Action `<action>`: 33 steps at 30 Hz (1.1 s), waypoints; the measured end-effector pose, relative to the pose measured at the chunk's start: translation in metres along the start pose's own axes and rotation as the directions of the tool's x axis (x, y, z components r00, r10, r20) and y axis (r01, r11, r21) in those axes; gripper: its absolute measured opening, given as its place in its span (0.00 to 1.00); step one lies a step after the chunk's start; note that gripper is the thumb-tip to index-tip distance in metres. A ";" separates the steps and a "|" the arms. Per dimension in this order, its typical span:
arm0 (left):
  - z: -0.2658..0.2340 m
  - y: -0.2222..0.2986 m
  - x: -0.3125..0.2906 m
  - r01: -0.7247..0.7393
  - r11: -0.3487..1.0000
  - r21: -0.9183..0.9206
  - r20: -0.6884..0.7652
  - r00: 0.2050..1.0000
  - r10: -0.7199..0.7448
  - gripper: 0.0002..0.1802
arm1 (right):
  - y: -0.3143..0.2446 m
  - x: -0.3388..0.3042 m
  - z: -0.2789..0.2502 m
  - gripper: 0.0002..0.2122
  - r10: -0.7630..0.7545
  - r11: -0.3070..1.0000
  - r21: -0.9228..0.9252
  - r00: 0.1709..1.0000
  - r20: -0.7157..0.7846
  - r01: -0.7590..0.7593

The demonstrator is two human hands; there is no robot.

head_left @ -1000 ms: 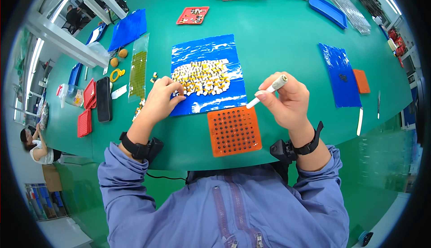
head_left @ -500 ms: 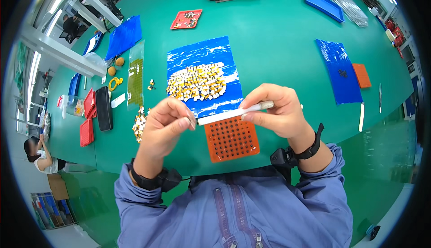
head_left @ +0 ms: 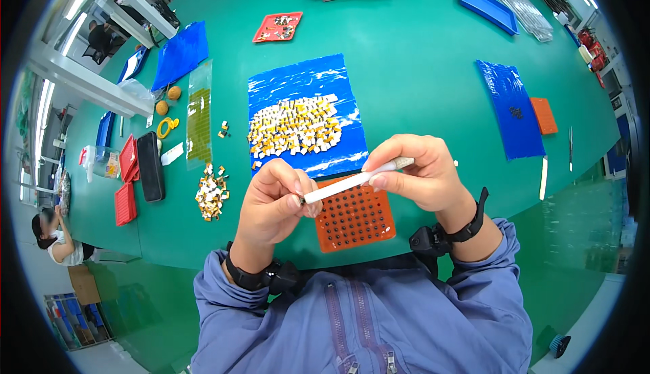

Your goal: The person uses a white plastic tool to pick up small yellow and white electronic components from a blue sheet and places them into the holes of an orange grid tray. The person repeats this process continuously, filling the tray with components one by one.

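Note:
My right hand [head_left: 425, 176] pinches a white pen-like stick [head_left: 344, 186] near its greyish end, slanting it down to the left. At the stick's lower tip, my left hand [head_left: 269, 201] is closed, thumb against fingers. A tiny dark piece [head_left: 302, 200] shows by that thumb and the tip; its kind is too small to make out. Under the stick lies an orange perforated tray [head_left: 359, 240] with rows of small black round parts, its upper left partly covered by my left fingers. Beyond my hands, a blue sheet [head_left: 298, 76] carries a heap of small white-and-yellow pieces [head_left: 294, 127].
Left of my left hand lies a smaller pile of white-and-yellow pieces [head_left: 212, 194]. Further left are a black case [head_left: 150, 167], red trays [head_left: 125, 203] and yellow tape [head_left: 164, 127]. At right lie another blue sheet [head_left: 511, 113], an orange tray [head_left: 544, 115] and tweezers [head_left: 571, 149].
My left hand has moved right and slightly down, coming to the stick's tip. The stick now tilts more steeply, its left end lower. My right hand still holds it.

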State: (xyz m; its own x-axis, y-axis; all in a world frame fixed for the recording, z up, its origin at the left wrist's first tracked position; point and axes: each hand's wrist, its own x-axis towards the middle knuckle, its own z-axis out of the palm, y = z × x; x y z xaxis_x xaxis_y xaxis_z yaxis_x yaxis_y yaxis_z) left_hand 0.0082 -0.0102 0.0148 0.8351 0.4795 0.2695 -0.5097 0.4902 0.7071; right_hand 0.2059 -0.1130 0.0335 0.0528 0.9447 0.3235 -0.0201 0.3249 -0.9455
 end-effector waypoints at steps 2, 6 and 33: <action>-0.002 -0.001 0.000 0.004 1.000 0.002 -0.002 1.000 -0.004 0.05 | 0.000 0.002 -0.001 0.05 -0.059 0.988 -0.139 0.998 0.011 0.061; -0.003 -0.002 -0.003 0.004 1.000 0.009 0.003 1.000 -0.004 0.05 | -0.003 0.006 -0.002 0.04 -0.122 0.928 -0.347 0.990 0.066 0.137; -0.003 0.000 -0.005 0.016 0.998 0.060 0.022 1.000 -0.017 0.04 | -0.001 0.005 0.004 0.04 -0.223 0.888 -0.387 0.969 0.109 0.248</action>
State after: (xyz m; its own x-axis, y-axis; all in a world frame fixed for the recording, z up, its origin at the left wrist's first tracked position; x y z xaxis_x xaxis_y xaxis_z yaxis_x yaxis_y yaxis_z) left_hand 0.0039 -0.0104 0.0115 0.8482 0.4549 0.2712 -0.4828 0.4534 0.7492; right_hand 0.2026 -0.1081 0.0360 -0.0535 0.8473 0.5284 0.3814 0.5064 -0.7733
